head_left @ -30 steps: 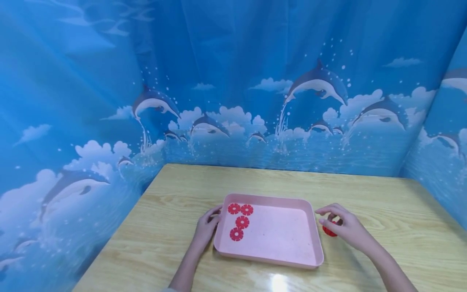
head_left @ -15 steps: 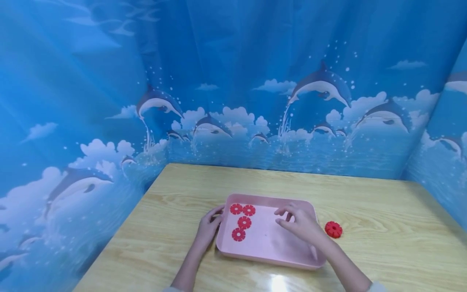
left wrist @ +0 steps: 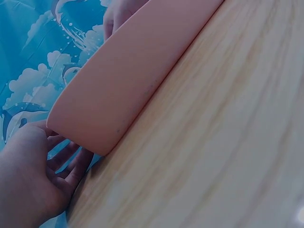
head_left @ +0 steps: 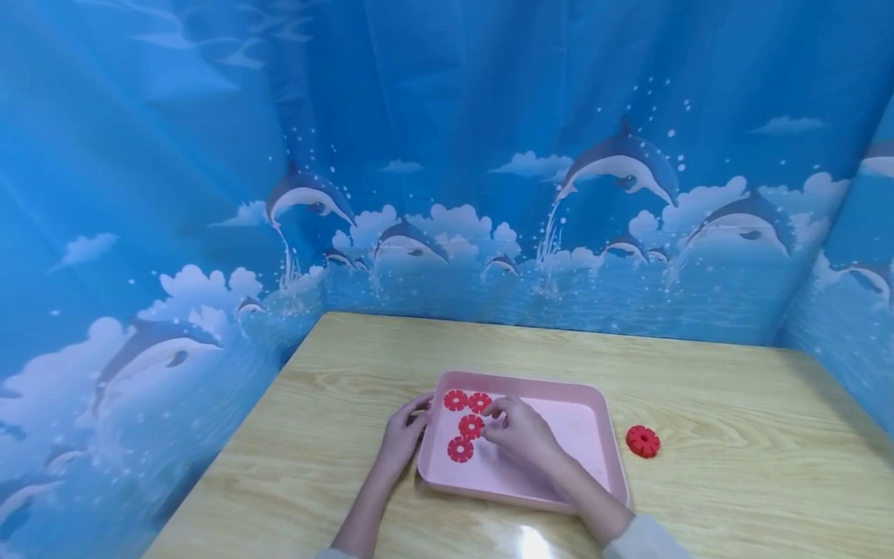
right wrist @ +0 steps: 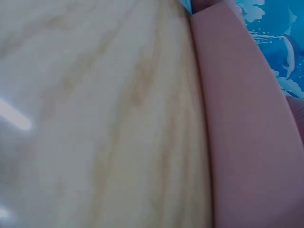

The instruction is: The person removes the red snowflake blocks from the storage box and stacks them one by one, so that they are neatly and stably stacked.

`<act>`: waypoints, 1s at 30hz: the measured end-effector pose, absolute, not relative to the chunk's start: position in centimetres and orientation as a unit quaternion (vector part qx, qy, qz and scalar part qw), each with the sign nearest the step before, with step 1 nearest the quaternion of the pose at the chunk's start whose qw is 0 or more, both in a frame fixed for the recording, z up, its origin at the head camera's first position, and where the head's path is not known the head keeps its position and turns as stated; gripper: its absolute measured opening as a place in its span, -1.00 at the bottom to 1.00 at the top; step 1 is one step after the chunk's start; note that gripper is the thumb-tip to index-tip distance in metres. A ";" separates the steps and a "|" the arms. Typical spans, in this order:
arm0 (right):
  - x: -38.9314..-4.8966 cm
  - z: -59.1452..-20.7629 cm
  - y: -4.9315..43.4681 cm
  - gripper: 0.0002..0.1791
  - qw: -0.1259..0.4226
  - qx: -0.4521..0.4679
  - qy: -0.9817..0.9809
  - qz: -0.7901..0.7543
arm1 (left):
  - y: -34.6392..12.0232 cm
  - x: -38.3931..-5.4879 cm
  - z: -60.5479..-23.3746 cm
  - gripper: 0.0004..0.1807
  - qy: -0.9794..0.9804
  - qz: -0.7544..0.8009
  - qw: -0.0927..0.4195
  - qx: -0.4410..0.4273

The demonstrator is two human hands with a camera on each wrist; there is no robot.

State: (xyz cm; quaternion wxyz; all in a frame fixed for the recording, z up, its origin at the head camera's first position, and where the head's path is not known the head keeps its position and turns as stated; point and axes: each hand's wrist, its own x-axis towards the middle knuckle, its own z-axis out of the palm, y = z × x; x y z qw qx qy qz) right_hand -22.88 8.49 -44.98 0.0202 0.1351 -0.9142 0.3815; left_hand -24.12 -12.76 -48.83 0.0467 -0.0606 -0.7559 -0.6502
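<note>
A shallow pink tray (head_left: 609,446) lies on the table, and several red notched discs (head_left: 460,449) with centre holes sit flat in its left part. Against the tray's left wall rests my left hand (head_left: 401,436), fingers loosely bent; the left wrist view has this left hand (left wrist: 33,171) beside the tray's corner. Over the tray, my right hand (head_left: 524,435) has fingertips close to the right edge of one red disc (head_left: 471,426), thumb and forefinger apart, nothing visible between them. Whether they touch that disc I cannot tell. The right wrist view mostly has the tray's outer wall (right wrist: 251,118).
What looks like a small pile of red discs (head_left: 643,441) stands on the wooden table (head_left: 733,442) right of the tray. A blue dolphin-printed curtain (head_left: 447,155) hangs behind the table.
My right hand has left the red pile at the right and moved leftward across the tray to the discs. My left hand stays at the tray's left wall.
</note>
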 end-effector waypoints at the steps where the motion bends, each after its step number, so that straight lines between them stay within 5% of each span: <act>1: -22.9 -45.2 8.4 -0.76 0.020 0.136 -0.914 0.382 | -12.7 -24.1 -48.8 -0.61 -0.757 -0.649 0.045 -0.061; 30: -23.6 -47.7 7.4 -0.60 0.080 0.167 -0.940 0.285 | -12.3 -22.2 -45.4 -0.63 -0.757 -0.649 0.041 -0.062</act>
